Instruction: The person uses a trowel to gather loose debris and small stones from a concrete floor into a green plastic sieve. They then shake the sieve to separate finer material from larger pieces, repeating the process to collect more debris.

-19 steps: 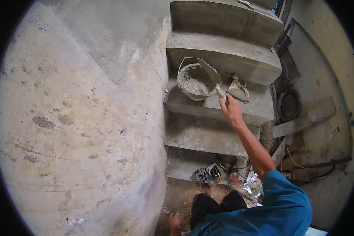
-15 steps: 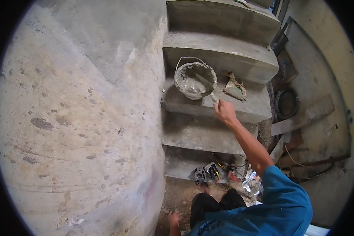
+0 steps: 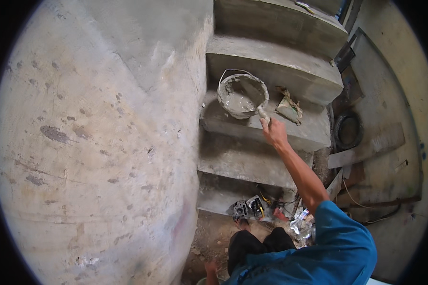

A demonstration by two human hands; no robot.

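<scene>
My right hand [image 3: 274,132] is closed round the mortar-caked handle of a trowel [image 3: 262,112]. The trowel leans over the near right rim of a bucket [image 3: 229,110], and its blade hardly shows. Wet grey mortar [image 3: 241,100] lies inside the bucket, which stands on a concrete step with its wire handle tipped to the far side. A crumpled, torn packet [image 3: 289,108] rests on the same step, right of the bucket. Low in the picture, my left hand [image 3: 211,267] hangs near the wall's base; its fingers are too blurred to make out.
Concrete steps [image 3: 249,154] climb away from me beside a rough, stained wall [image 3: 95,156] on the left. Tools in a dark case [image 3: 255,207] and crumpled foil [image 3: 301,223] lie by my feet. Boards [image 3: 366,145] and a black round tub or tyre [image 3: 348,129] line the right side.
The trowel blade, which showed inside the bucket before, has mostly gone from sight. The trowel handle now stands closer to the rim. The whole view has shifted slightly.
</scene>
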